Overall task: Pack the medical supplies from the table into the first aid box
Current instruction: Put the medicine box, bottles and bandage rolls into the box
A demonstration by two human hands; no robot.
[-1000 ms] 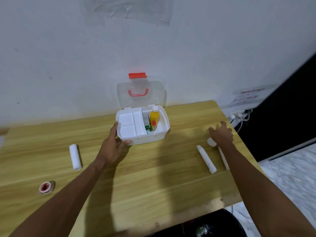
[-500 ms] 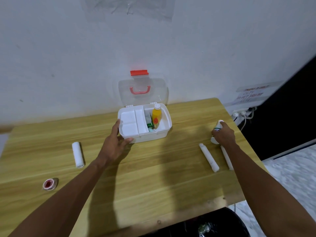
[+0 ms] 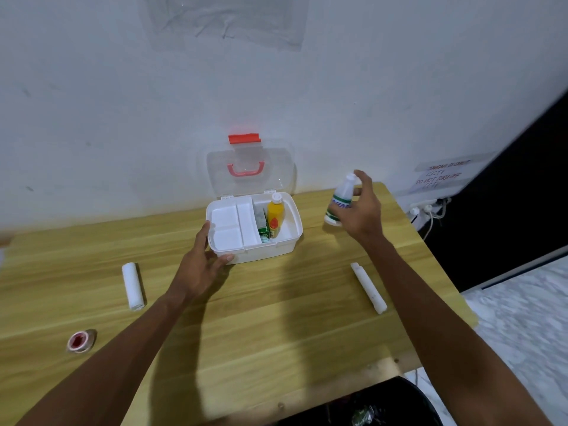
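The white first aid box (image 3: 285,245) stands open at the back of the wooden table (image 3: 276,327), its clear lid (image 3: 249,173) upright against the wall. Inside are a yellow bottle (image 3: 275,216) and a small green packet (image 3: 264,232). My left hand (image 3: 203,265) grips the box's front left corner. My right hand (image 3: 358,210) holds a white bottle with a green label (image 3: 339,201) in the air, right of the box. A white gauze roll (image 3: 132,285) lies at the left, a red-cored tape roll (image 3: 79,341) nearer the front left, and a long white roll (image 3: 368,287) at the right.
The white wall rises just behind the box. The table's right edge drops to a tiled floor (image 3: 522,318), with a power strip and cables (image 3: 425,209) beyond it. A black bin (image 3: 362,407) sits below the front edge.
My right hand took the white bottle from the table's right side and lifted it up and left toward the box. My left hand stayed on the box's corner.
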